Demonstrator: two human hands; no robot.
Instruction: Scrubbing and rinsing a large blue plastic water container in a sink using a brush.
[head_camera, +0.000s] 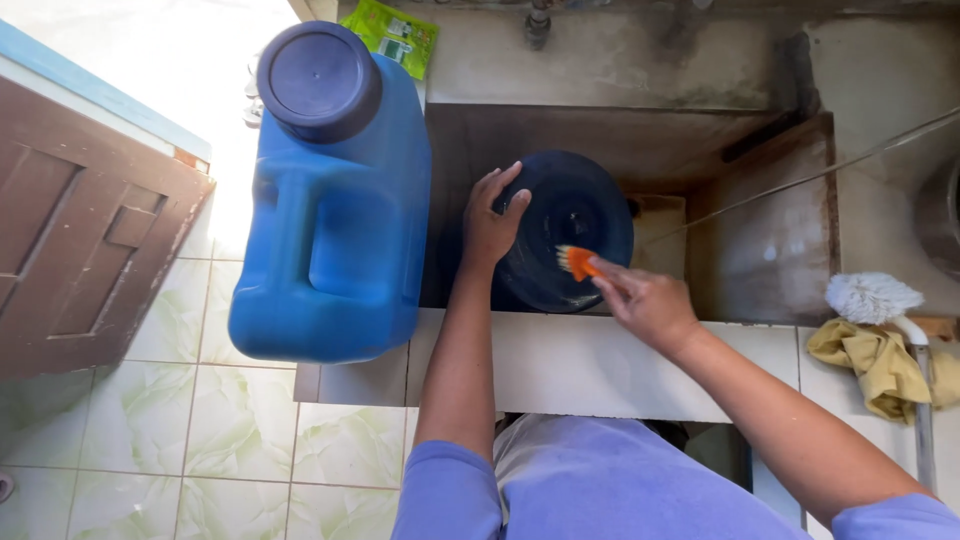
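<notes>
A dark blue round bowl (575, 215) stands tilted in a concrete sink basin (600, 130). My left hand (490, 220) grips the bowl's left rim, fingers spread over its edge. My right hand (645, 300) holds a small orange scrubbing brush (575, 262), its bristles pressed against the bowl's inner surface near the lower rim.
A large blue jerrycan (335, 210) with a round cap rests on the sink's left edge. A white brush (875, 297) and a yellow cloth (880, 365) lie on the tiled ledge at right. A green packet (395, 32) sits behind. Brown wooden door (80, 230) at left.
</notes>
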